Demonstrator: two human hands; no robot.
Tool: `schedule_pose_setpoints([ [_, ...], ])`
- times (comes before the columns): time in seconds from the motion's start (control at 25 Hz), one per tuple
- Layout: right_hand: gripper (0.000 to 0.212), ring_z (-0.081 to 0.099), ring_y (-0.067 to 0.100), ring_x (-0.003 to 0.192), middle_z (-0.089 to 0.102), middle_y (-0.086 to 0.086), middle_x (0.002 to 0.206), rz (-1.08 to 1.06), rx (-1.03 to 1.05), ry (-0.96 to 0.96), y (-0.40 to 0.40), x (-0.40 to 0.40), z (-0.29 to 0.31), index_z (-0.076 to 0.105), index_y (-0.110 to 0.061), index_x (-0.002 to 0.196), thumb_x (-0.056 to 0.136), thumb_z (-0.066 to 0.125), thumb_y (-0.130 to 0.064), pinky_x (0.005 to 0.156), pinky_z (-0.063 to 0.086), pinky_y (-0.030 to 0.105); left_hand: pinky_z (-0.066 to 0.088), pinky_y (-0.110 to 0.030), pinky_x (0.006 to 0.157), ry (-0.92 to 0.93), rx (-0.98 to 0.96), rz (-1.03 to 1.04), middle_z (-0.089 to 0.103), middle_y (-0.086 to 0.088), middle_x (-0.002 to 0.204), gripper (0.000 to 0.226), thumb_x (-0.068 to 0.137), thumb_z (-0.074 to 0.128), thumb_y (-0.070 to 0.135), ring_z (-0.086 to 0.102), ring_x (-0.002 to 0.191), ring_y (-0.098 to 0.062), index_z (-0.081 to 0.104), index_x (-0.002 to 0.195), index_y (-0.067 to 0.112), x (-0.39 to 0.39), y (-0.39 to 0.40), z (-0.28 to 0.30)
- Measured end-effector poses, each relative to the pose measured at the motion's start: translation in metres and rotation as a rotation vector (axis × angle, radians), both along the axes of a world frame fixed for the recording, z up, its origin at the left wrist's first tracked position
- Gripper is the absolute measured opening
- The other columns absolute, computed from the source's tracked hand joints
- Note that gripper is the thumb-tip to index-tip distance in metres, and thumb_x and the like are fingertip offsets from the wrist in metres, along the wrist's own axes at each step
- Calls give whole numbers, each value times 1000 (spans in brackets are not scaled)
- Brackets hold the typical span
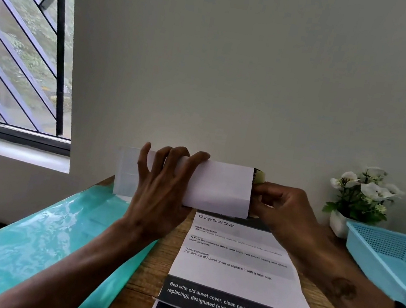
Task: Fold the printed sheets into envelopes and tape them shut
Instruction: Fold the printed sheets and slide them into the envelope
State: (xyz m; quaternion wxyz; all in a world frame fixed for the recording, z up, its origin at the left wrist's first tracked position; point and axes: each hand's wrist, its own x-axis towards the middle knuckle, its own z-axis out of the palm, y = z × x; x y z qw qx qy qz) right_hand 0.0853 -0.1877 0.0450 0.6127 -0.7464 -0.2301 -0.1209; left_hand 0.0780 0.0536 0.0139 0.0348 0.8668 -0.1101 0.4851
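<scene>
Folded sheet (218,186): I see it lifted above the far edge of the table (145,265), white side facing me, held level.
Left hand (161,187): fingers spread across the folded sheet's front, gripping its middle.
Right hand (283,210): pinched closed at the folded sheet's right end; a yellowish tape roll (259,176) peeks out just above it.
Printed sheet (235,275): lying flat and creased on the table below both hands, headed "Change Duvet Cover".
Teal cover (21,239): I see it along the table's left edge.
Blue basket (391,255): right edge.
Flower pot (361,199): far right corner, just behind the basket.
</scene>
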Motion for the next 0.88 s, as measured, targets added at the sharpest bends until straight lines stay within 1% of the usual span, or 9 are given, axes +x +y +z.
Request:
schedule_pose_setpoints([
  [0.12,33,76,21,108,82,-1,108,136,-16,101,3,1,3,84,-17,100,96,60,6,100,58,37,10,-67,123,-9,-19,4,50,-8,135,91,68,75,55,42,134,-34,36,147,32,0,0,2],
  [0.24,32,70,36,117,78,12,118,245,150,217,5,3,3,80,-8,109,98,51,-3,102,54,50,12,-65,123,-27,-70,22,49,-6,133,90,72,66,66,43,132,-32,39,150,31,1,1,2],
  [0.32,21,75,37,105,78,13,114,243,230,163,2,2,0,74,-9,114,95,68,-16,99,57,55,17,-62,121,-14,-138,5,47,-4,132,95,73,63,75,43,130,-30,38,154,32,0,-1,3],
  [0.4,34,79,36,92,80,14,105,117,217,94,-1,2,-3,67,-11,116,85,81,-12,90,62,51,24,-55,117,22,-154,-7,46,-3,131,107,70,60,85,41,126,-26,30,159,34,-3,-6,6],
  [0.56,35,77,32,79,79,22,93,-28,420,146,-7,14,-5,58,-11,116,88,77,0,83,64,46,43,-40,98,181,-152,-97,47,3,124,127,62,67,91,46,109,-17,10,164,39,-17,-28,14],
  [0.64,37,74,29,78,77,20,97,-55,495,209,-14,21,-8,60,-12,118,87,77,-1,82,63,44,50,-36,91,294,-284,-188,56,7,119,116,69,75,80,55,102,-14,15,161,45,-23,-36,20],
  [0.72,34,75,29,74,76,20,101,-24,547,296,-19,26,-9,64,-8,119,88,77,-1,73,64,42,55,-32,83,422,-464,-271,69,10,102,88,76,77,69,65,90,-9,39,152,45,-23,-36,27],
  [0.8,28,76,29,73,76,21,102,40,538,394,-21,29,-13,69,-2,116,88,75,0,65,64,38,59,-30,73,641,-805,-451,78,3,88,60,85,78,54,74,79,-10,59,140,37,-21,-34,32],
  [0.88,28,76,25,75,77,17,100,69,474,480,-18,31,-20,72,-1,115,88,74,2,62,63,32,64,-34,75,884,-1092,-617,81,-3,102,42,94,74,37,79,91,-22,65,135,29,-22,-36,28],
])
